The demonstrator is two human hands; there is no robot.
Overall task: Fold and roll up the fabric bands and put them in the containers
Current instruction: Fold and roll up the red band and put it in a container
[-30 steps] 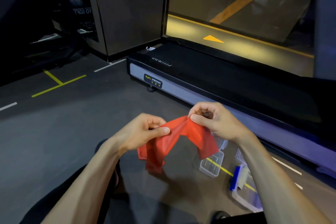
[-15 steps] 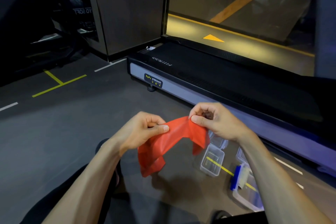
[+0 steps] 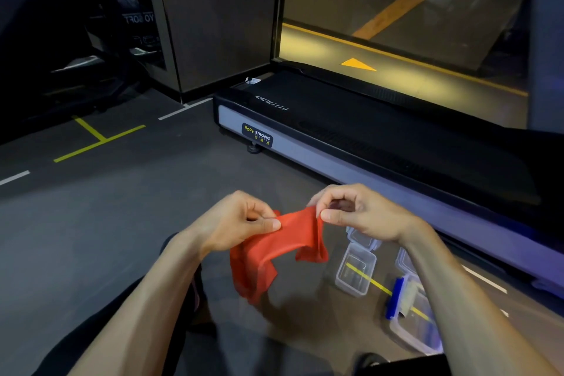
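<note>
A red fabric band (image 3: 274,250) is pinched at its upper edge between the thumb and curled fingers of the left hand (image 3: 235,226) and, close beside it, between the thumb and fingertips of the right hand (image 3: 357,214). The band is held in the air above the dark floor (image 3: 91,223), its folded layers hanging down in two uneven lobes below the hands. Beneath the right forearm, a small clear plastic container (image 3: 355,273) is seen standing open on the floor, with what appears to be its lid (image 3: 361,238) just behind it. Further right, a larger clear container (image 3: 415,327) with a blue clip (image 3: 393,299) is partly hidden by the arm. Beyond the hands a treadmill (image 3: 366,137) is set along the floor.
</note>
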